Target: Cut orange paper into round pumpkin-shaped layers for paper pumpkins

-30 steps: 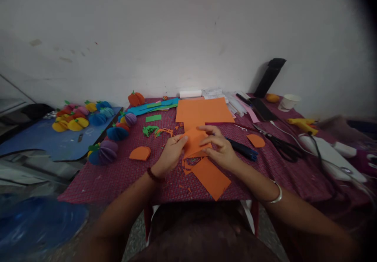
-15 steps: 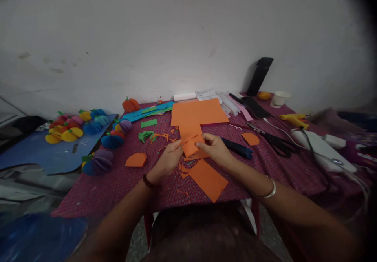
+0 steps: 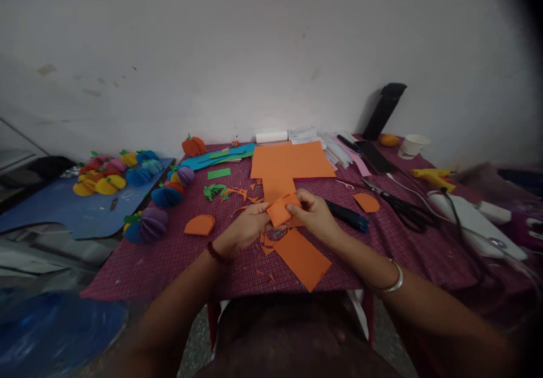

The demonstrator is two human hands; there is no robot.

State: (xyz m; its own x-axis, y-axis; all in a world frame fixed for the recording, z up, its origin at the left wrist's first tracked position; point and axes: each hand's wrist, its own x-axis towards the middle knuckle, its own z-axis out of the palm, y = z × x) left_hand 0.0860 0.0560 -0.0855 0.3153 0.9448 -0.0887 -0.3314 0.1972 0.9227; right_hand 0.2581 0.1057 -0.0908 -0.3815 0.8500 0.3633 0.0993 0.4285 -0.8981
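Observation:
Both my hands hold a small folded piece of orange paper (image 3: 280,210) above the middle of the table. My left hand (image 3: 249,224) pinches its left edge, and my right hand (image 3: 314,214) grips its right side with the thumb on top. Beneath lies an orange paper rectangle (image 3: 303,260), with orange scraps (image 3: 268,244) beside it. Behind the hands are large orange sheets (image 3: 292,160). Folded orange half-rounds lie on each side, one cut piece (image 3: 199,225) at left and another cut piece (image 3: 366,202) at right.
Black scissors (image 3: 403,208), a dark blue tool (image 3: 348,216), a yellow glue gun (image 3: 433,178), a phone (image 3: 375,157) and a paper cup (image 3: 413,146) are on the right. Paper pumpkins (image 3: 146,225) stand at left, near green scraps (image 3: 214,192) and blue paper strips (image 3: 220,156).
The whole view has shifted slightly, so things sit further right. The upper flap of the folded orange paper now lies flatter between my fingers; both hands keep their hold.

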